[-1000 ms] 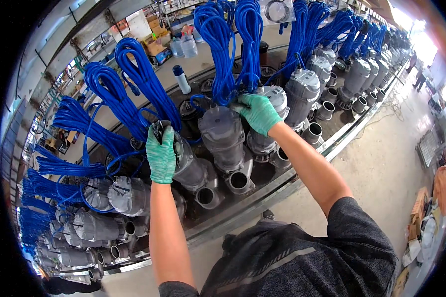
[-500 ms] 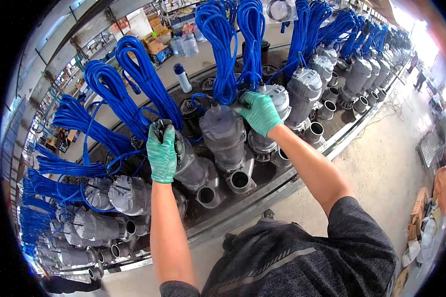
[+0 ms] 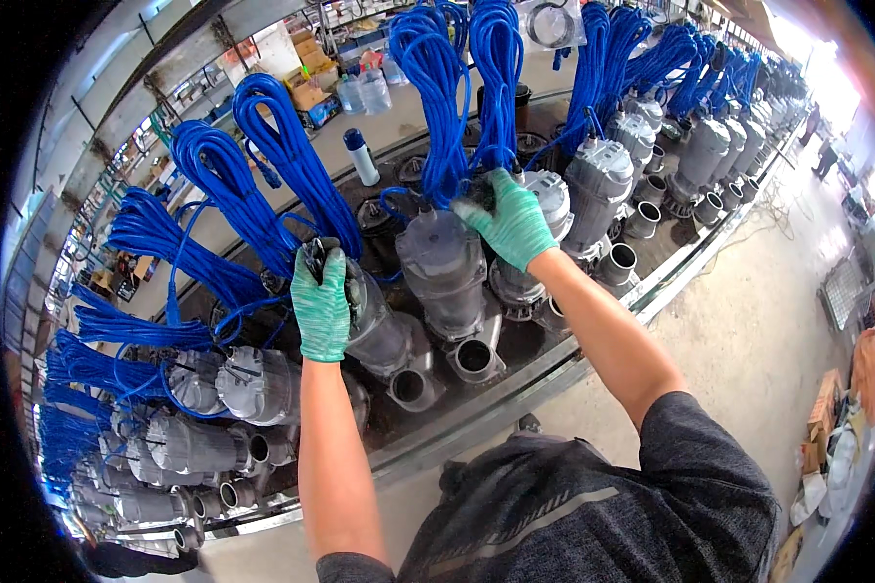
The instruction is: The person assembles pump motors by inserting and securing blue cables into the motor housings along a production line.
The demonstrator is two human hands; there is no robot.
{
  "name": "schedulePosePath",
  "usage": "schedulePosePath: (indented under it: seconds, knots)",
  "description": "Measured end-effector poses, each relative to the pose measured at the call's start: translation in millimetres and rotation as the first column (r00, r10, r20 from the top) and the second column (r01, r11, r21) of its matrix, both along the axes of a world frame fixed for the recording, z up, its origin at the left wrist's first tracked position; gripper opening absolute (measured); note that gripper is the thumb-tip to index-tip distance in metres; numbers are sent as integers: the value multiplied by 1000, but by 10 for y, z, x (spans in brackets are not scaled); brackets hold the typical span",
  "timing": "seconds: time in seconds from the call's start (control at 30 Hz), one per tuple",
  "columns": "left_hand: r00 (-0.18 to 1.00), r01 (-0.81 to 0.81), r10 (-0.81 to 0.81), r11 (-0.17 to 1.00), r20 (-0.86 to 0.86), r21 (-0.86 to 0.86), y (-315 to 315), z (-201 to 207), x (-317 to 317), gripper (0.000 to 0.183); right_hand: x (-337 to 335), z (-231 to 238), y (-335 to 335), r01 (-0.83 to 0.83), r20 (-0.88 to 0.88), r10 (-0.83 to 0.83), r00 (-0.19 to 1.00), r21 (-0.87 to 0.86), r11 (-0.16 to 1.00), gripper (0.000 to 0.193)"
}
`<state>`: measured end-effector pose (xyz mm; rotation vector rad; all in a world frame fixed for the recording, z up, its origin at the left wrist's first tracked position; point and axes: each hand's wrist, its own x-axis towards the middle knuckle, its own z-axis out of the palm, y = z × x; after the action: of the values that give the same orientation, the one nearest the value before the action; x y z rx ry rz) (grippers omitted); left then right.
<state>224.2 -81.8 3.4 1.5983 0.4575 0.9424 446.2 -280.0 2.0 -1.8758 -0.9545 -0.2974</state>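
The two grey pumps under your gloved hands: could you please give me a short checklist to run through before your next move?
1. Left hand gripping the top of the left grey pump: ok.
2. Right hand on the top of the middle grey pump: ok.
3. Green gloves on both hands: ok.
4. Blue cable bundle hanging free of the fingers: cannot tell.
5. Pumps seated steadily on the line: cannot tell.

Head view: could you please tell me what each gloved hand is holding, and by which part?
The left hand grips the black top handle of one grey pump; the right hand closes on the top of the neighbouring pump.
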Motion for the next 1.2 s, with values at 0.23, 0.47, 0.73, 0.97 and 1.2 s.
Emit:
schedulePosePath:
  seconds: [0.23,0.47,0.73,0.97,1.2]
  knots:
    - [1000,14,-14,1000,-2,-8,-81,84,-12,12,-29,387,25,74,257,10,966,-315,946,42]
    - [998,-59,61,989,-13,134,-47,68,-22,16,236,673,-73,-222,59,254,965,-320,921,39]
    - [1000,10,-9,998,26,-67,-157,160,-6,7,501,863,17,-459,-80,535,841,-631,626,49]
    - [999,34,-34,997,9,-75,-96,131,10,12,310,349,324,51,390,238,889,-601,797,42]
    - [999,13,-10,997,48,-75,-177,200,8,7,266,793,76,-372,16,499,867,-644,668,51]
